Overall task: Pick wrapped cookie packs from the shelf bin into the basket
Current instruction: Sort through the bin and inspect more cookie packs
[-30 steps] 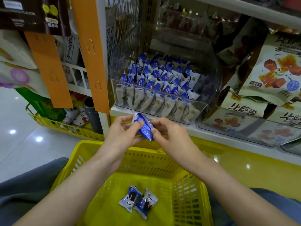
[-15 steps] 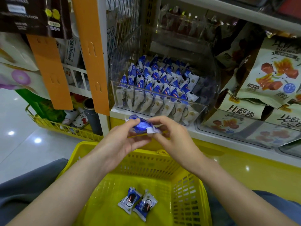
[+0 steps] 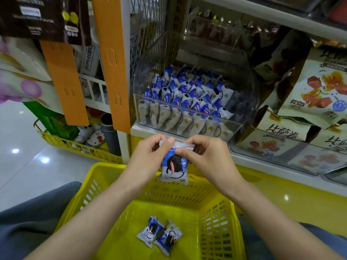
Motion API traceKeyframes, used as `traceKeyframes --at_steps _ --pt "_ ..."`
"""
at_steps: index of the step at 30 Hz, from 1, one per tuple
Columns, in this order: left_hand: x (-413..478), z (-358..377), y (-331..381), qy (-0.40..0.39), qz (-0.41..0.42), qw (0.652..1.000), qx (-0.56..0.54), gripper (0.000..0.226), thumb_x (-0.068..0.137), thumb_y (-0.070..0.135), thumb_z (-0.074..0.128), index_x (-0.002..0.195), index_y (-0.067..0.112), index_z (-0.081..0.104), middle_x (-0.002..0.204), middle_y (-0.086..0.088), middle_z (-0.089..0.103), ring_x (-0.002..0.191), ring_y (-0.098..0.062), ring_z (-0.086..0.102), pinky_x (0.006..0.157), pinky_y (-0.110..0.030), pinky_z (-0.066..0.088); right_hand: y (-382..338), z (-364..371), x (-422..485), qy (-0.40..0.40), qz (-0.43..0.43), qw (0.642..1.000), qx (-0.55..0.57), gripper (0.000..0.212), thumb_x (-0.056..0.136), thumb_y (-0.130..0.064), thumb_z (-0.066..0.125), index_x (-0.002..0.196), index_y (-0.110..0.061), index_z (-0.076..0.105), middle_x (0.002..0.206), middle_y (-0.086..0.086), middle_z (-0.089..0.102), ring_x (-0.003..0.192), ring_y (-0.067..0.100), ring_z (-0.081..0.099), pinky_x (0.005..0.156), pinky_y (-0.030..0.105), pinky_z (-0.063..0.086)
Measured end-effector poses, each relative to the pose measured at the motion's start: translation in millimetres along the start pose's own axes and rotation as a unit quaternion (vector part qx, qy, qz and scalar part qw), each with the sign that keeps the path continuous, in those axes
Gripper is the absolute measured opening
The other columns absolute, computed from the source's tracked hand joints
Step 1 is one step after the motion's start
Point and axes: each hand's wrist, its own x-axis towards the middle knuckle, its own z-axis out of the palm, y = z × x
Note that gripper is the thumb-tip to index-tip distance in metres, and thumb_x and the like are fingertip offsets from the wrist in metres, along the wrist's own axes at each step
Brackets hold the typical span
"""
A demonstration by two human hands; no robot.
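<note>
A blue-and-white wrapped cookie pack (image 3: 173, 168) hangs upright by its top seam above the far rim of the yellow basket (image 3: 210, 196). My left hand (image 3: 150, 154) pinches the seam's left end and my right hand (image 3: 202, 156) pinches its right end. Two more cookie packs (image 3: 159, 235) lie side by side on the basket floor. Behind the hands, on the shelf, a clear plastic bin (image 3: 240, 128) holds several rows of the same packs (image 3: 184, 96).
Large snack bags (image 3: 315, 94) fill the shelf to the right of the bin. An orange upright strip (image 3: 112, 62) and a second yellow basket (image 3: 75, 145) of goods stand at the left. Grey trouser legs (image 3: 28, 218) flank the basket.
The pack lay flat and sideways between my hands; now it hangs upright with its printed face toward me, held by the top seam. Both hands shifted slightly.
</note>
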Motion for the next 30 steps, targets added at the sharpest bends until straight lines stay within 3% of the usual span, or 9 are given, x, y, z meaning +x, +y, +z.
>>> traceKeyframes --at_steps 5,8,11,15,18,20,22,26,30 --pt "-1 0 2 -0.037 -0.063 0.995 -0.072 0.025 0.091 0.032 0.051 0.079 0.012 0.061 0.069 0.001 0.067 0.067 -0.010 0.065 0.058 -0.020 0.052 -4 1 -3 0.040 -0.083 0.993 -0.073 0.010 0.081 -0.023 0.069 0.075 -0.016 0.067 0.064 -0.017 0.054 0.065 -0.002 0.053 0.058 0.007 0.038" --pt "-1 0 1 -0.061 -0.091 0.991 -0.072 0.029 0.082 0.033 0.062 0.103 0.013 0.060 0.085 0.002 0.072 0.078 -0.009 0.068 0.065 -0.022 0.054 -4 -2 0 0.088 0.013 0.996 0.032 0.013 0.087 -0.021 0.063 0.073 -0.019 0.062 0.064 -0.006 0.061 0.057 0.004 0.057 0.053 0.016 0.047" --pt "0 1 -1 -0.030 -0.085 0.992 -0.092 0.026 0.080 0.017 0.068 0.104 0.012 0.059 0.092 -0.004 0.073 0.079 -0.015 0.069 0.066 -0.024 0.057 -6 -5 6 0.107 0.139 0.967 0.184 0.014 0.093 -0.015 0.053 0.079 -0.013 0.056 0.071 0.004 0.064 0.050 0.004 0.060 0.051 0.019 0.053" --pt "5 -4 -2 0.054 -0.037 0.991 -0.117 0.010 0.086 0.012 0.060 0.095 0.012 0.061 0.088 -0.004 0.072 0.074 -0.010 0.068 0.066 -0.019 0.056 -8 -6 5 0.027 0.223 0.919 0.325 0.006 0.095 -0.008 0.045 0.091 -0.005 0.049 0.078 0.008 0.066 0.055 0.008 0.066 0.054 0.019 0.056" --pt "6 -8 -2 0.096 0.008 0.992 -0.077 0.008 0.090 0.015 0.055 0.086 0.013 0.061 0.086 -0.004 0.070 0.075 -0.007 0.065 0.067 -0.018 0.055 -5 -3 0 -0.102 0.232 0.938 0.235 0.013 0.092 -0.005 0.051 0.105 -0.008 0.050 0.082 0.005 0.068 0.062 0.010 0.067 0.063 0.022 0.055" --pt "5 -9 0 0.098 0.041 0.994 -0.038 0.014 0.092 0.017 0.053 0.080 0.012 0.059 0.080 -0.005 0.067 0.072 -0.008 0.062 0.068 -0.020 0.053 0 0 -4 -0.145 0.206 0.962 0.105 0.029 0.089 -0.011 0.059 0.116 -0.011 0.048 0.102 0.004 0.067 0.085 0.013 0.066 0.079 0.029 0.054" --pt "3 -10 3 0.088 0.077 0.993 0.020 0.017 0.092 0.016 0.053 0.077 0.009 0.057 0.074 -0.010 0.062 0.066 -0.008 0.055 0.062 -0.019 0.045 1 4 -6 -0.117 0.151 0.981 0.029 0.041 0.084 -0.022 0.065 0.120 -0.019 0.045 0.116 -0.007 0.059 0.104 0.005 0.058 0.092 0.030 0.049" --pt "-2 -6 3 0.035 0.095 0.992 0.077 0.015 0.090 0.017 0.055 0.076 0.012 0.058 0.064 -0.004 0.057 0.062 -0.007 0.051 0.058 -0.026 0.041 -6 6 -6 -0.034 0.047 0.994 0.096 0.015 0.086 -0.024 0.061 0.100 -0.026 0.056 0.091 -0.010 0.065 0.087 0.001 0.062 0.079 0.025 0.052" --pt "-4 -4 3 0.000 0.062 0.996 0.064 0.016 0.089 0.021 0.057 0.076 0.013 0.060 0.070 -0.019 0.056 0.066 -0.017 0.049 0.063 -0.033 0.038 -6 5 -7 0.020 -0.051 0.998 0.000 0.007 0.088 -0.025 0.059 0.083 -0.029 0.059 0.076 -0.014 0.061 0.075 0.000 0.058 0.063 0.012 0.044"
